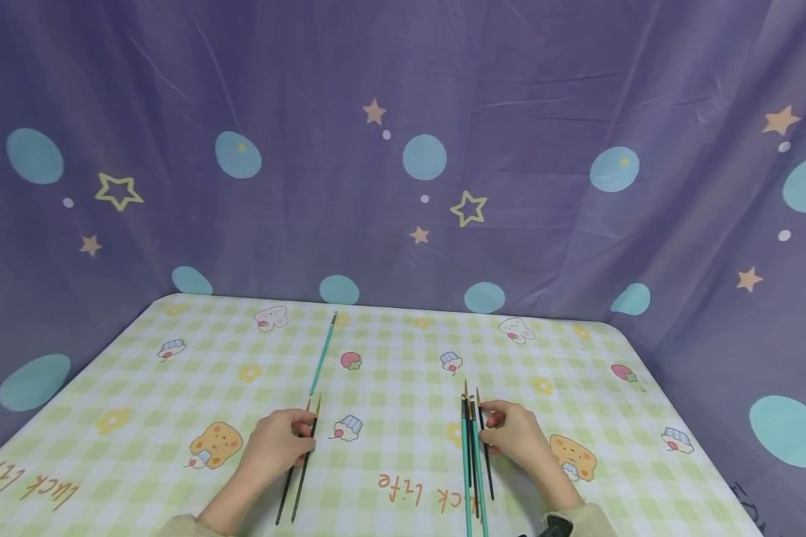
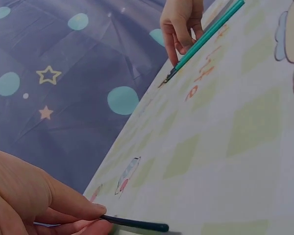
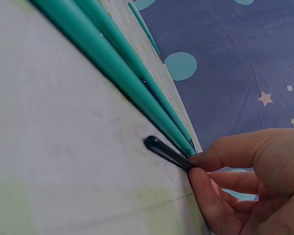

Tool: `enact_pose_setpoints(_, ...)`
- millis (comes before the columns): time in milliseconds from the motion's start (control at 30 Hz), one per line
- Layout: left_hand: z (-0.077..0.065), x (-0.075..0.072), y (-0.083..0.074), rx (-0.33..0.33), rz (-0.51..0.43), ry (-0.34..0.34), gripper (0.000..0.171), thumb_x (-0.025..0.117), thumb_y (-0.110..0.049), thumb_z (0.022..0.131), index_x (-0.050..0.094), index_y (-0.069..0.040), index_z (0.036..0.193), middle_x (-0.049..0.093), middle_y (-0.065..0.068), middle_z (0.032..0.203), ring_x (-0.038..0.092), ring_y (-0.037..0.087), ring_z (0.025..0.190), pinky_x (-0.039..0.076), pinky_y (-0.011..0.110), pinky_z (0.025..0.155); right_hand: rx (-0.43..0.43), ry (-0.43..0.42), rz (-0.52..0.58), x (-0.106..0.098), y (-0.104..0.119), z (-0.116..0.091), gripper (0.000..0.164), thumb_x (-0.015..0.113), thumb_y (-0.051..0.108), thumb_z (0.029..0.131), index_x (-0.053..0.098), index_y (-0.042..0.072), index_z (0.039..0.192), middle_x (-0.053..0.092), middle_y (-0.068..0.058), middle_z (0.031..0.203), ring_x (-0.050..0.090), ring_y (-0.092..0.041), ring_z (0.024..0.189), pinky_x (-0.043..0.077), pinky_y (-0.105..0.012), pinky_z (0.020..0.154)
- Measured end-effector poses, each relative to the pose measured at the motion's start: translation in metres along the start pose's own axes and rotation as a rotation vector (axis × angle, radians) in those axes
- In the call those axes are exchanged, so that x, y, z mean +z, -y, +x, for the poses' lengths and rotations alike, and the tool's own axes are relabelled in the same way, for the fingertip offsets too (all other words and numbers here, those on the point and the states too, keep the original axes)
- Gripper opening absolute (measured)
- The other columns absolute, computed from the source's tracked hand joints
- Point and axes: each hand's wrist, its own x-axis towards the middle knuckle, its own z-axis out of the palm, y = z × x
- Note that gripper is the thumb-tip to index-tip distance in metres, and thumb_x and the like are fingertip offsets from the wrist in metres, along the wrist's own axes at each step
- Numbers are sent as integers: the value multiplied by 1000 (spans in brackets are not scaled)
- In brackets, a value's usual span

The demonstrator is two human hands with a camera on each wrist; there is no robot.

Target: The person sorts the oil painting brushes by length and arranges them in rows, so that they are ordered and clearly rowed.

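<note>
My left hand (image 1: 301, 438) rests at the front left of the table and pinches a thin dark brush (image 1: 304, 466); a second dark brush lies right beside it. In the left wrist view the thumb and forefinger (image 2: 99, 211) close on the dark handle (image 2: 137, 224). My right hand (image 1: 492, 424) at the front centre-right pinches another dark brush (image 1: 486, 447) by its handle (image 3: 165, 151), right next to a bundle of teal brushes (image 1: 473, 466) (image 3: 112, 63). One single teal brush (image 1: 322, 355) lies farther back, apart from both hands.
The table wears a green-and-white checked cloth (image 1: 403, 350) with cartoon prints and "luck life" lettering. A purple curtain (image 1: 403, 149) with stars and teal dots hangs close behind and on both sides. The table's far edge runs just below the curtain.
</note>
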Motion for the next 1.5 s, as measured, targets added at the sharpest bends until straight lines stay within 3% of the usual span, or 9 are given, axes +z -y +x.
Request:
enact_pose_setpoints(500,-3,1,-2,6,13,-22,37,65,1,72,62,5,109,58,3,77,54,10,57,50,23,48,-8,1,-10,0,0,0,48,68,-1,67,59,-1,115,54,-3,77,55,-11,59,52,-23,49)
enact_pose_setpoints(1000,-1,2,-3,10,-19,-48,33,64,-3,75,64,2,108,57,1,73,54,10,47,46,24,46,7,3,-12,-1,0,0,49,67,-2,67,59,-1,115,54,-3,77,54,-11,59,52,-24,49)
enact_pose_setpoints(1233,-2,10,-19,73,-84,-55,28,63,-1,76,65,3,104,58,3,75,56,12,51,49,22,46,10,10,-12,0,1,-1,49,68,-1,68,59,0,116,54,-3,77,55,-11,59,52,-23,50)
enact_pose_setpoints(1500,2,30,-38,172,-145,-67,24,62,0,77,64,1,101,58,5,76,57,14,49,48,21,43,11,5,-22,0,0,0,49,68,-1,67,59,0,115,54,-3,77,54,-11,60,52,-23,49)
